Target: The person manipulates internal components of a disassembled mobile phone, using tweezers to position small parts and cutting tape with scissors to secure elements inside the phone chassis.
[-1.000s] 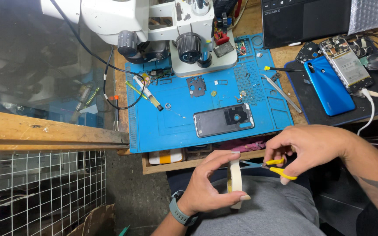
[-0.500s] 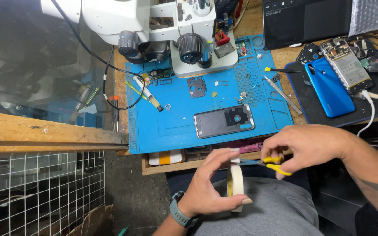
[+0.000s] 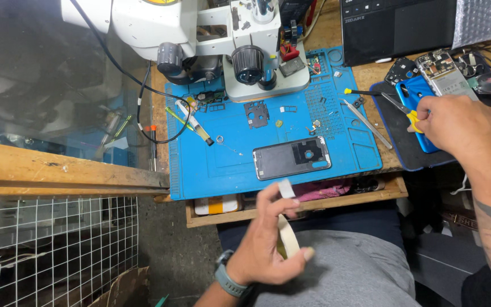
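My left hand [image 3: 268, 241] is over my lap, below the bench edge, gripping a cream roll of tape [image 3: 287, 236] with a short cut piece stuck to the raised fingertip. My right hand [image 3: 456, 122] is out at the right over the black mat [image 3: 404, 142], closed on small scissors with yellow handles [image 3: 411, 118], beside a blue phone [image 3: 413, 94]. A grey phone back cover [image 3: 292, 158] with a camera hole lies on the blue work mat [image 3: 228, 165] between the two hands.
A white microscope [image 3: 223, 40] stands at the back of the blue mat. Tweezers [image 3: 366, 122], a small dropper tube [image 3: 197, 126], screws and small metal parts lie on the mat. An opened phone [image 3: 444, 74] and a laptop [image 3: 399, 25] sit at the back right. A drawer [image 3: 291, 199] hangs open below.
My right hand has moved from the tape roll up and right to the black mat with the scissors. A cut strip now sticks to my left fingertip.
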